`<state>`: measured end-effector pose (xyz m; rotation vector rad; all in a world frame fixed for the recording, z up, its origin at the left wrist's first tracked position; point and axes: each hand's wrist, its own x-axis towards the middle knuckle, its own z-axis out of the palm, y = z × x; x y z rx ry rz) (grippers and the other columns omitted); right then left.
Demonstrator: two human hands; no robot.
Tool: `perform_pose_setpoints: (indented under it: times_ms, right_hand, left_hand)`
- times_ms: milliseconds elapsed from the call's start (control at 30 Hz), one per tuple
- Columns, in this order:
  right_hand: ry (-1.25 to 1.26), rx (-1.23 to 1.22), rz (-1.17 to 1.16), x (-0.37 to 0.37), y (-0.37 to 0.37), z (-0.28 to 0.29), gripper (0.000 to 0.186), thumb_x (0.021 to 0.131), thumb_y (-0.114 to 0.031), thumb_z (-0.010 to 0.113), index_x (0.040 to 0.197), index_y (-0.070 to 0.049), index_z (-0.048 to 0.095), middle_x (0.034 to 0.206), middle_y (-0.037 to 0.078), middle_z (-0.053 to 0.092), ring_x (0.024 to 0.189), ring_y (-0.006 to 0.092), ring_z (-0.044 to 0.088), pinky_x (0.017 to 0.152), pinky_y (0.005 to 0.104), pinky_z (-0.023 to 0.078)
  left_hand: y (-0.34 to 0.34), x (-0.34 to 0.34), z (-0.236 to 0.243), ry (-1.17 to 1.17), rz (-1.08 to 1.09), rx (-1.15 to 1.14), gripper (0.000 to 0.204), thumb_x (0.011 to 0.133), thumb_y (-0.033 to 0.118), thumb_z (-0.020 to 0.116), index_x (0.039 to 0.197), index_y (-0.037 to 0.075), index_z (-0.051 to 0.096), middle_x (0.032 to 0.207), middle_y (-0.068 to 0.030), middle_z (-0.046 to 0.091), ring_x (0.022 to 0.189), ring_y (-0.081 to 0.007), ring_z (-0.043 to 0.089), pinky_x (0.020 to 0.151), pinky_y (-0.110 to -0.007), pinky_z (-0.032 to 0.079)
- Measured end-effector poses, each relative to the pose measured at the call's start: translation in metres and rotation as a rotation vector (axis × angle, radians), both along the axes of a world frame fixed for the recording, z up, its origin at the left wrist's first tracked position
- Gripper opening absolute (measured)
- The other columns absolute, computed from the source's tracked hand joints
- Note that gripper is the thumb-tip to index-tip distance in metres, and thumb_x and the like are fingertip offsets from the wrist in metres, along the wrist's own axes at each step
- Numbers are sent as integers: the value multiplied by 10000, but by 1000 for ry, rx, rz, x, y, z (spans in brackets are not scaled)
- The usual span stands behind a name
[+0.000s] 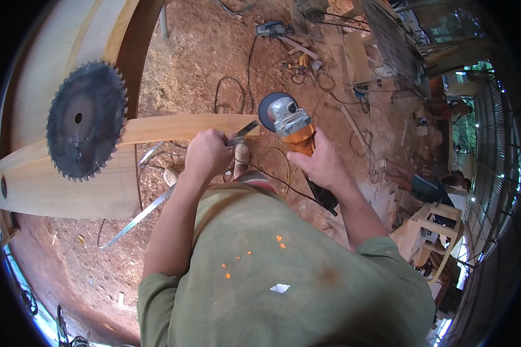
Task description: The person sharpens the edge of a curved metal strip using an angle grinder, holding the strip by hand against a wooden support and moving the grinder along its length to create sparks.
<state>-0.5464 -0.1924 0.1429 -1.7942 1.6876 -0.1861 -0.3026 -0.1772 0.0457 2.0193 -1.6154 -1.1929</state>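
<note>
My right hand grips an orange angle grinder by its body; its silver head and dark round disc are turned toward the far left, close to the board's end. My left hand is closed on a narrow saw blade with a toothed edge, over the end of a pale wooden board. The disc and the blade's tip look slightly apart. A long bright toothed strip slants down to the left from behind my left forearm; whether it joins the held blade is hidden.
A large circular saw blade lies on the wooden workpiece at left. Cables and power tools lie on the sawdust-covered floor. Another person is at the right, near a wooden frame.
</note>
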Motion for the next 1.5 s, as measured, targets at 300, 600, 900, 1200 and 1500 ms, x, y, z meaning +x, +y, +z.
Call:
perform_pose_setpoints:
  times_ms: [300, 600, 900, 1200, 1500]
  right_hand:
    - [72, 22, 47, -4, -1, -9, 611, 783, -348, 770, 1206, 20, 528, 1059, 280, 683, 1023, 454, 666, 880, 494, 524]
    - [-5, 8, 48, -3, -4, -9, 583, 784, -290, 778, 1217, 8, 526, 1070, 268, 682, 1042, 432, 669, 870, 483, 532]
    - [-94, -49, 172, -11, -17, -12, 594, 780, -264, 783, 1246, -1, 525, 1075, 256, 680, 1042, 421, 672, 867, 467, 536]
    - [-34, -1, 231, -18, -25, -11, 603, 777, -282, 782, 1238, 0, 515, 1065, 254, 674, 1038, 426, 664, 876, 475, 520]
    - [14, 25, 259, -19, -28, -9, 604, 769, -277, 764, 1236, 15, 517, 1057, 270, 676, 1041, 433, 661, 882, 475, 520]
  left_hand:
    - [8, 6, -3, -3, 23, -96, 324, 838, 264, 729, 742, -42, 682, 711, -278, 635, 725, -445, 649, 700, -505, 516]
    - [0, 8, 1, -37, -14, -68, 229, 828, 218, 707, 789, -7, 707, 760, -255, 672, 773, -438, 669, 749, -506, 536]
    - [-3, 5, 5, -102, -71, -38, 203, 834, 199, 669, 819, 3, 722, 791, -254, 683, 783, -429, 679, 759, -504, 547]
    - [-5, 5, 13, -144, -93, 20, 173, 799, 152, 657, 853, 14, 747, 835, -246, 706, 821, -409, 701, 797, -489, 565]
    - [-3, 6, 3, -120, -62, -40, 171, 808, 155, 661, 804, -4, 724, 760, -258, 675, 759, -432, 676, 743, -502, 545]
